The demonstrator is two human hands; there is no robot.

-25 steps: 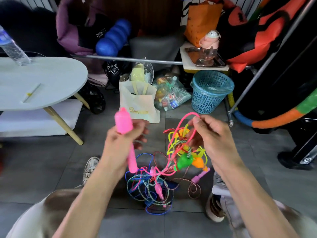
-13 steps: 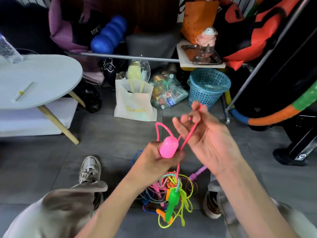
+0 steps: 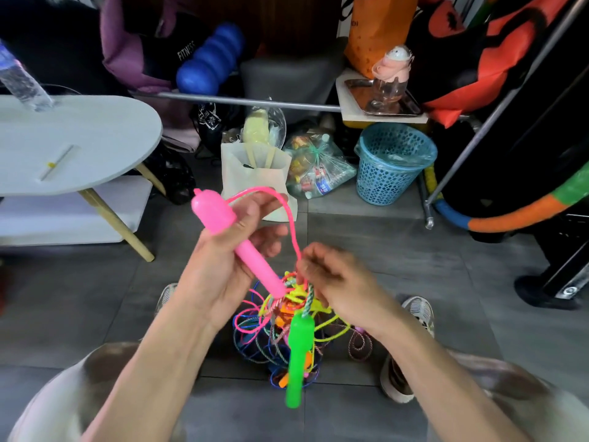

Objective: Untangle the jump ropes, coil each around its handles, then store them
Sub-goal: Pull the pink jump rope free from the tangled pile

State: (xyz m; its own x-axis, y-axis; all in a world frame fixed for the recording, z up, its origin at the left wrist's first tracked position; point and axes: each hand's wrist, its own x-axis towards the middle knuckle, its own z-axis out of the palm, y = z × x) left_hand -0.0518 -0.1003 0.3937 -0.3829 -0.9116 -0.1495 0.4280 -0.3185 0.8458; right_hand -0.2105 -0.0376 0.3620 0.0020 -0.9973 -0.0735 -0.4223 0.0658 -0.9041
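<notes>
Gripping a pink handle point(image 3: 237, 242), the person's left hand point(image 3: 223, 266) has its thumb laid along the shaft and fingers curled behind it; the handle tilts, bulb end up-left, lower end down toward the tangle. From the bulb a pink cord point(image 3: 280, 202) arcs over the fingertips and drops to the right hand point(image 3: 334, 279), whose curled fingers pinch it just above the knot; motion blur hides exactly which fingers meet.

Below both hands hangs the tangle of jump ropes point(image 3: 280, 327): yellow, pink, blue & braided cords, w/ loops spread on the grey tile floor point(image 3: 430, 282) between two sneakers. A green handle point(image 3: 298, 362) dangles upright from a braided cord near the right wrist, its lower end nearest the camera. Orange bits show inside the knot; can't tell what they are.

Background: a white oval table point(image 3: 95, 138) at left w/ a plastic bottle point(image 3: 19, 84) on it, a white paper bag point(image 3: 255, 173) centre, a blue mesh basket point(image 3: 392, 161) to its right.
</notes>
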